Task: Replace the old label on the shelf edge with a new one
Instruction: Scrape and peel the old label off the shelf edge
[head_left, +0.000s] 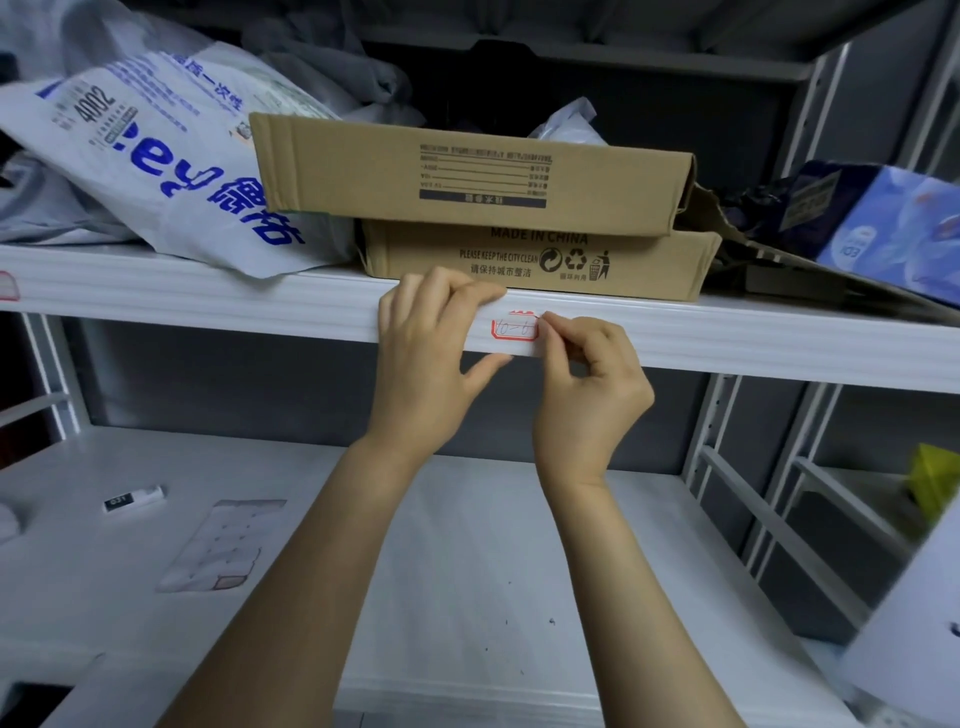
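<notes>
The left hand is gripping the white shelf edge, fingers curling over its top and thumb lying underneath. Just beside it, the right hand is pinching the right end of the red-bordered label, which is sitting on the front of that edge between the two hands. Two stacked cardboard boxes are resting on the shelf directly above. A label sheet is lying on the lower shelf.
</notes>
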